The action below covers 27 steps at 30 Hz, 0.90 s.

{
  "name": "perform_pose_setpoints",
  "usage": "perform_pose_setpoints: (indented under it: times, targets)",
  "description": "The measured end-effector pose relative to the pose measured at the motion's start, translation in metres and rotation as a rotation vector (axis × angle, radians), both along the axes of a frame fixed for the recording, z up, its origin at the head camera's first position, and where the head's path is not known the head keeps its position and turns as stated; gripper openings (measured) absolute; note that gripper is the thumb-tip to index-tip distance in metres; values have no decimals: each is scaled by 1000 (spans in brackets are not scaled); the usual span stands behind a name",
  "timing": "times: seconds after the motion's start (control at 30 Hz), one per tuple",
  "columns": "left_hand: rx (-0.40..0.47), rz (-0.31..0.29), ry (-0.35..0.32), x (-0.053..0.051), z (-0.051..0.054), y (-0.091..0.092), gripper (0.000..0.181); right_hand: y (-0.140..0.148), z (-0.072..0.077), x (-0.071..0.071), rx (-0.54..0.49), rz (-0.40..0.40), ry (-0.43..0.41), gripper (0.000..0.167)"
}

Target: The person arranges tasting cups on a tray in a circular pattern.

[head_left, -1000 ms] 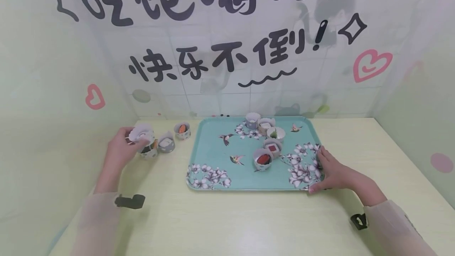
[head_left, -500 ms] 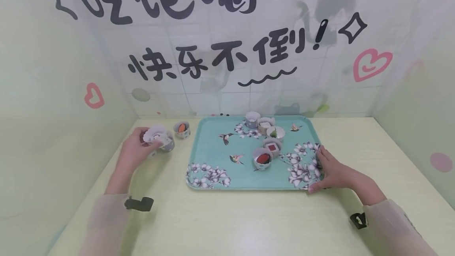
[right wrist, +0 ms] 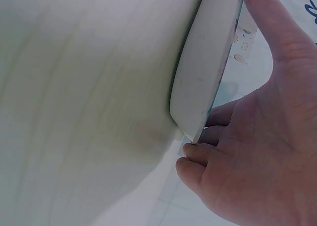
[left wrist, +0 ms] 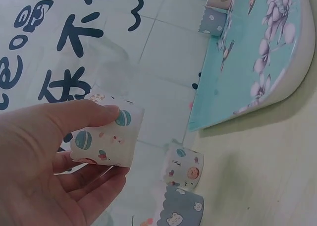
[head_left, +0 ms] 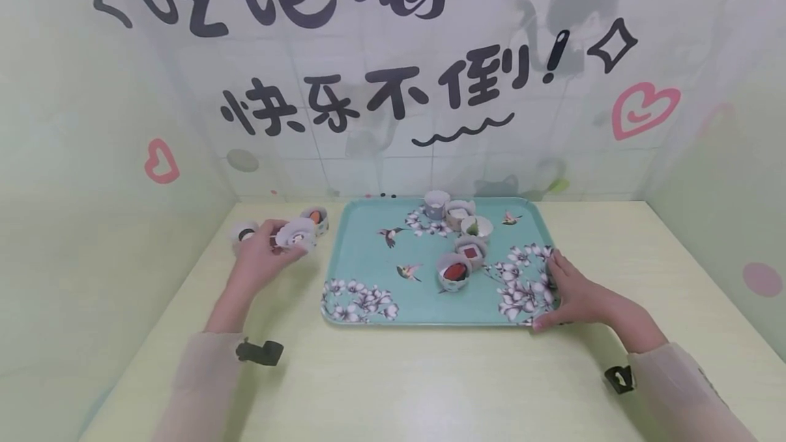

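Over the last second the left hand (head_left: 260, 258) has carried its paper cup (head_left: 297, 234) from near the left wall toward the tray, and a leftmost cup (head_left: 244, 232) with a dark piece inside now shows behind that hand; the tray and the right hand (head_left: 583, 295) have hardly shifted.

Behind everything hangs a printed sheet (head_left: 393, 176) with large black lettering. The pale wood-grain counter (head_left: 430, 380) carries the turquoise flower-and-hummingbird tray (head_left: 362, 224). The right hand is clamped on the tray's near right corner, fingers bent at the side rim and thumb at the front, probably to stop it sliding. The left hand is closed round the macaron-print paper cup, thumb on one side and fingers opposite, so the mouth stays uncovered and roughly upright, which presumably keeps the contents in.

On the tray a slanting line of five cups sits right of centre: a grey one (head_left: 437, 204), a tan one (head_left: 459, 217), a white one with something green (head_left: 475, 229), one with a dark-red square (head_left: 471, 253), and nearest, one with a red oval piece (head_left: 453, 271). Off the tray, a cup with an orange piece (head_left: 315, 220) stands just beyond the held cup, near the raised rim and close to the way across. A bear-print cup (left wrist: 181, 208), seen from the left wrist, is hidden from the head view.
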<state>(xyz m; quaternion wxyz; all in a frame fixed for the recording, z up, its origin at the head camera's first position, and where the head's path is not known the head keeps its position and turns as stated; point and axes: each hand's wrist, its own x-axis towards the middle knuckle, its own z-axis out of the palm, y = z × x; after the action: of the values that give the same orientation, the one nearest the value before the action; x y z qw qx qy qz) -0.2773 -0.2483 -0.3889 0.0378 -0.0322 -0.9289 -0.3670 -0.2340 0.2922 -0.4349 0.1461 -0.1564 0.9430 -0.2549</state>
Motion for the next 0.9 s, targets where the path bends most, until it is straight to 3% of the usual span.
perform_pose_setpoints:
  times: [0.37, 0.53, 0.77, 0.9]
  targets:
    - [-46, -86, -2, -6, -12, 32, 63, -1, 1, 0, -11, 2, -2, 136]
    - [-14, -127, -34, -7, -15, 45, 67, 0, 0, 0, -7, 2, 2, 137]
    - [-11, -179, -8, -9, -20, 61, 61, 0, 0, 0, -14, 1, 3, 136]
    - [-7, -208, -27, -9, -21, 72, 59, 0, -1, 0, -5, -2, 9, 136]
